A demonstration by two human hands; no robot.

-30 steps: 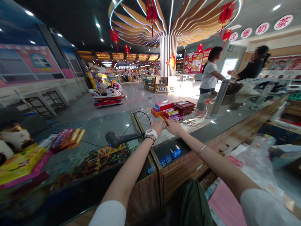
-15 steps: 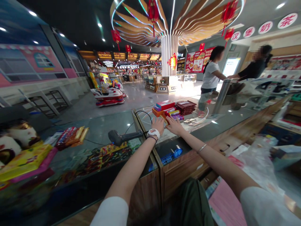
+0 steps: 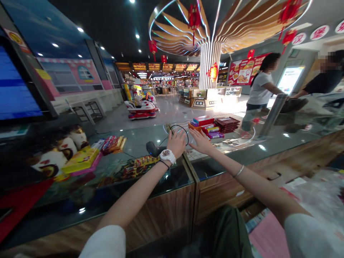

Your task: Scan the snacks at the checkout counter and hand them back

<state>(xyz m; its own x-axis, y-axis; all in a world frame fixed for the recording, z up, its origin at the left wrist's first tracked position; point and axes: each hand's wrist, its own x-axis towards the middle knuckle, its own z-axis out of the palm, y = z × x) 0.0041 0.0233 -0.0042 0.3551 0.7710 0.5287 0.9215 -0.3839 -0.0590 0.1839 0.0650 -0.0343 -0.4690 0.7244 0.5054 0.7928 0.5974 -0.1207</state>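
Closest to the camera, a dark green fabric lap (image 3: 223, 233) sits behind the wood-panelled front of a glass-topped bench (image 3: 161, 215). The left hand (image 3: 176, 143) and right hand (image 3: 201, 141) reach out over the glass, palms down and a little apart. Each grip is open, its fingers spread, and neither hand holds anything. A white round wristwatch (image 3: 167, 156) and thin black wristband (image 3: 164, 164) circle the left wrist, and a silver bangle (image 3: 239, 171) circles the right.

Just left of the left hand, a black handheld barcode scanner (image 3: 153, 148) rests on the glass. A thin black coiled cable (image 3: 178, 134) loops just behind the left hand's fingers. Beyond the right hand, near its fingertips, stands a cluster of red, orange and purple snack boxes (image 3: 205, 125), with dark red packets (image 3: 227, 123) stacked beside it.

Further left, bright candy packets (image 3: 114, 144) lie on the bench near a yellow box (image 3: 82, 160). Across the bench, a person in a white T-shirt (image 3: 259, 87) reaches toward a person in a black top (image 3: 322, 81), beside a steel post (image 3: 274, 109). Far beyond, a white-and-red children's ride (image 3: 139, 109) stands on the shiny floor, and red lanterns (image 3: 194, 18) hang around a striped, lit pillar (image 3: 211, 61).
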